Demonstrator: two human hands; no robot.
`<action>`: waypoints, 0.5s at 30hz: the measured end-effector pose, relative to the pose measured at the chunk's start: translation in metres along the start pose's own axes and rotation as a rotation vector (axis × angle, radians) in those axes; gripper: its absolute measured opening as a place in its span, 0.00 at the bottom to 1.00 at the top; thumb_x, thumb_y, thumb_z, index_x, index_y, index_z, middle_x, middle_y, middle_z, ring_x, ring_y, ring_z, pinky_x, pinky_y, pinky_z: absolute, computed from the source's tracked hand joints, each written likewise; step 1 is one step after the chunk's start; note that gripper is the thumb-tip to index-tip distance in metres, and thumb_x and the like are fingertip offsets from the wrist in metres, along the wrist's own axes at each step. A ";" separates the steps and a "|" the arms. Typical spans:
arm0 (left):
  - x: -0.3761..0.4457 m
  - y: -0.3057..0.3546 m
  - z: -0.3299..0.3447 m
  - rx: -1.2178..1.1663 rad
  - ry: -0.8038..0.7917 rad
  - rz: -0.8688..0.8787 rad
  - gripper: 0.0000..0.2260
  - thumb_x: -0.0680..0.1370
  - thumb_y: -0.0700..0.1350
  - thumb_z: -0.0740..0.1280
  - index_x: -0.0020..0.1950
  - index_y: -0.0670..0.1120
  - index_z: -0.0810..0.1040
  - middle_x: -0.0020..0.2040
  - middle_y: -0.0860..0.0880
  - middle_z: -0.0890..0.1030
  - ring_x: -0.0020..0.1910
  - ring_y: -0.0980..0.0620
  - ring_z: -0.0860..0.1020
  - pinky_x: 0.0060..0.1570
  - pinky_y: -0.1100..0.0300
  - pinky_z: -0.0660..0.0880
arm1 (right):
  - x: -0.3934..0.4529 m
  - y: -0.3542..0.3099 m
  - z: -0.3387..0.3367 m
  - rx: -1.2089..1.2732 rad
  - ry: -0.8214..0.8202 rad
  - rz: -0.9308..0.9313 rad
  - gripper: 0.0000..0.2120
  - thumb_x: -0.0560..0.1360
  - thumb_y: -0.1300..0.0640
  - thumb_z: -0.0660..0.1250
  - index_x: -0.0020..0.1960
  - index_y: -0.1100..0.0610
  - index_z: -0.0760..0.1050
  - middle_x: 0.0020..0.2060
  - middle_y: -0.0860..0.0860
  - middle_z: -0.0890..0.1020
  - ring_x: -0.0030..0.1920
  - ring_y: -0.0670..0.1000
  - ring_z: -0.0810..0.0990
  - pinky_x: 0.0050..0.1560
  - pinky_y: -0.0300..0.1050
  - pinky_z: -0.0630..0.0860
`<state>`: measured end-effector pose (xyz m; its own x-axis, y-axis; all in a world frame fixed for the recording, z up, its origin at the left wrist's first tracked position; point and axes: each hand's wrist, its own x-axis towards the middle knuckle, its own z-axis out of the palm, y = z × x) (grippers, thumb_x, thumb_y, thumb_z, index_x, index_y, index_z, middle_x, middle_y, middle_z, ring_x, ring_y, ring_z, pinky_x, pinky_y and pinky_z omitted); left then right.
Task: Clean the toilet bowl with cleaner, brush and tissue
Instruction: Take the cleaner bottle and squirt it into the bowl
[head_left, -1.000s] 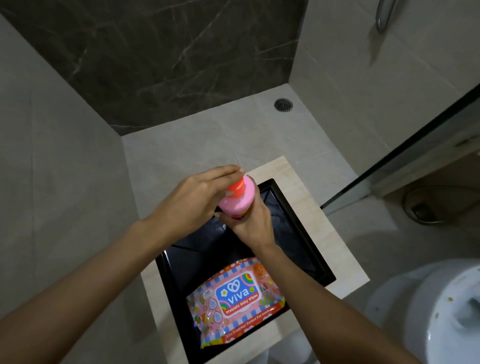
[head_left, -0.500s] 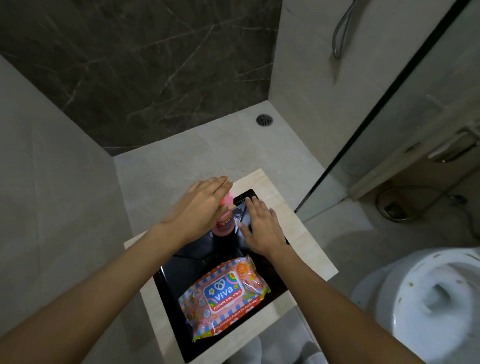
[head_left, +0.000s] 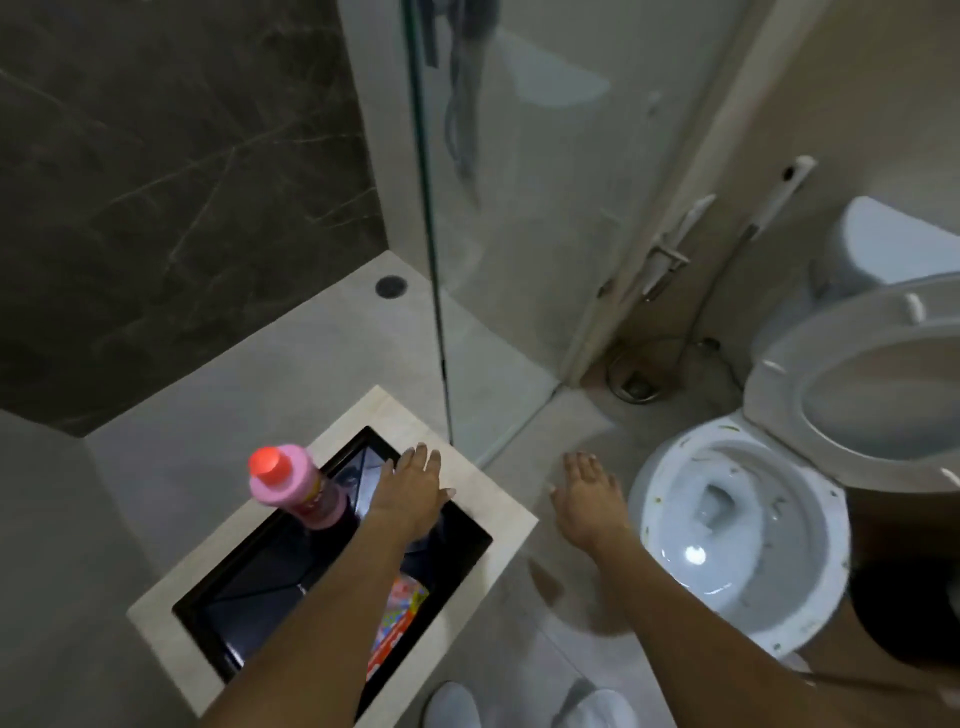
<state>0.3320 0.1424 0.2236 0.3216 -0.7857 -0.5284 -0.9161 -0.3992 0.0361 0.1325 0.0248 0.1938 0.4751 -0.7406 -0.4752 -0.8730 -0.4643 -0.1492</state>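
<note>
Hands free; cleaner bottle stood in tray.
Both hands' fingers were straight, holding nothing: left hand (head_left: 410, 486) over black tray (head_left: 467, 540), right hand (head_left: 589, 501) beside toilet bowl (head_left: 810, 587). Pink cleaner bottle (head_left: 296, 488), wipes pack (head_left: 400, 621): labels illegible.

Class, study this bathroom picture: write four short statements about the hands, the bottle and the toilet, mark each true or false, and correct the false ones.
1. The pink cleaner bottle stands in the black tray. True.
2. The left hand grips the bottle. False: it is open, beside the bottle.
3. The toilet seat is raised. True.
4. The right hand holds a brush. False: it is open and holds nothing.
</note>
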 end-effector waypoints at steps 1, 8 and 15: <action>0.003 0.016 -0.003 -0.004 -0.005 0.027 0.28 0.83 0.54 0.52 0.77 0.42 0.51 0.78 0.43 0.51 0.76 0.45 0.52 0.72 0.48 0.52 | -0.002 0.016 -0.006 0.011 -0.001 0.034 0.29 0.82 0.48 0.50 0.78 0.59 0.48 0.77 0.56 0.53 0.77 0.55 0.50 0.75 0.54 0.50; 0.030 0.129 -0.029 0.022 0.030 0.213 0.28 0.83 0.54 0.52 0.78 0.43 0.46 0.78 0.44 0.48 0.76 0.46 0.50 0.73 0.49 0.51 | -0.021 0.117 -0.028 0.078 0.046 0.201 0.29 0.82 0.47 0.50 0.78 0.59 0.48 0.77 0.55 0.53 0.77 0.54 0.50 0.75 0.54 0.51; 0.066 0.237 -0.062 0.087 0.055 0.329 0.29 0.83 0.55 0.51 0.78 0.43 0.47 0.78 0.44 0.47 0.77 0.47 0.49 0.73 0.49 0.49 | -0.028 0.209 -0.052 0.136 0.100 0.297 0.28 0.83 0.47 0.48 0.78 0.58 0.48 0.78 0.54 0.52 0.78 0.54 0.48 0.75 0.54 0.51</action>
<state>0.1509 -0.0336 0.2498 0.0156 -0.8909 -0.4539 -0.9892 -0.0800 0.1230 -0.0572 -0.0764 0.2209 0.2004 -0.8807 -0.4292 -0.9784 -0.1570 -0.1346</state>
